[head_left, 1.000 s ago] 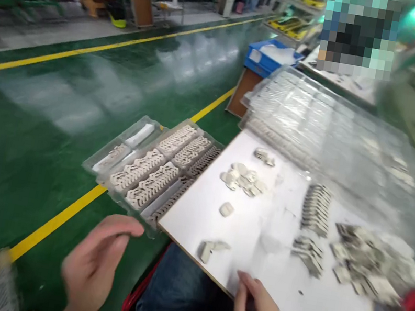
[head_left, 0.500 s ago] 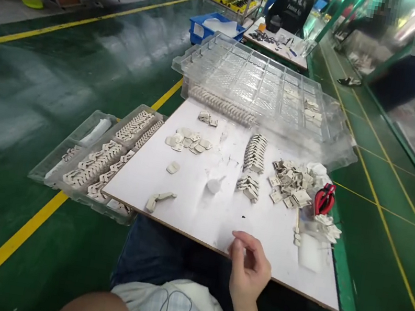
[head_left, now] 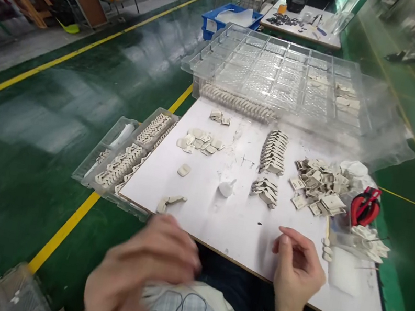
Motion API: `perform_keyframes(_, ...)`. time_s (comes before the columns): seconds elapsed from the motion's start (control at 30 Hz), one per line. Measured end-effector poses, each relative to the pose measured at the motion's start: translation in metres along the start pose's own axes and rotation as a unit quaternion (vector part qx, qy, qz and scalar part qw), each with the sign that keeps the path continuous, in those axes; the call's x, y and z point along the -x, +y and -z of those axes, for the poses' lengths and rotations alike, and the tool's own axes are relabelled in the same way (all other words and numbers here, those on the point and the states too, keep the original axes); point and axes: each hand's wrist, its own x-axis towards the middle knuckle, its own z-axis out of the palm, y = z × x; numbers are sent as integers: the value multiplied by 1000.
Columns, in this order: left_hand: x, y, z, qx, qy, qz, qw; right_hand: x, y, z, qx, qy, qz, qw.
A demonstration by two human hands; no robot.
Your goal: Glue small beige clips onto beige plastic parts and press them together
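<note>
My left hand [head_left: 143, 267], smeared by motion, hovers over my lap at the table's front edge. Its fingers are too blurred to read. My right hand [head_left: 297, 268] is at the front edge of the white table [head_left: 217, 237], thumb and curled fingers close together; anything between them is hidden. Near the left hand lies a bent beige plastic piece [head_left: 171, 202]. Beyond it are a single flat beige cap [head_left: 184, 170] and a loose group of caps [head_left: 199, 142]. A small white funnel-like piece [head_left: 226, 188] stands mid-table. Bent beige pieces [head_left: 273, 153] form a row behind the right hand.
Red-handled pliers [head_left: 365, 207] and a heap of beige parts [head_left: 320, 182] lie at the right. Clear compartment trays [head_left: 269, 70] cover the table's back. Filled trays [head_left: 118, 164] stand at the left. A blue bin [head_left: 232, 19] and another worktable [head_left: 305, 20] are farther off.
My left hand has come into view from below. The view has shifted, so the table sits farther right and lower; my right hand keeps its curled shape near the edge.
</note>
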Motion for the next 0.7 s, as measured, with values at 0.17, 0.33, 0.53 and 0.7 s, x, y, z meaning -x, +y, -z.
perform_keyframes(0.17, -36, -65, -27, -170, 11, 0, 985, -42, 2, -5, 129, -16, 74, 989)
perform_keyframes(0.33, -37, -96, -43, -221, 48, 22, 974, -66, 3, -21, 197, -66, 153, 966)
perform_keyframes(0.53, -47, -105, -32, -247, 98, 30, 963, -66, 12, -28, 226, -103, 152, 957)
perform_keyframes(0.7, -41, -84, -23, -180, 140, 64, 972, -65, 15, -27, 229, -108, 139, 957)
